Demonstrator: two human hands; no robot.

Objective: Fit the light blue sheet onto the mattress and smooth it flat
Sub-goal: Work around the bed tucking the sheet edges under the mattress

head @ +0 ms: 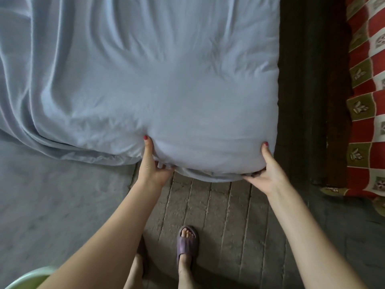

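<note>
Hands tucking sheet at mattress end

Sheet (145, 80), light blue, covers the mattress (208, 159) end nearest the person; it lies fairly taut on the right and falls in loose folds to the floor on the left; left hand (153, 165) grips the near edge, thumb on top, fingers curled under the fabric; right hand (265, 172) does likewise near the corner; a purple slipper (186, 243) stands on the ribbed mat (229, 215) below; a red patterned blanket (366, 101) lies far right.

Fingers of both hands hidden under light blue sheet (166, 84) edge
</note>
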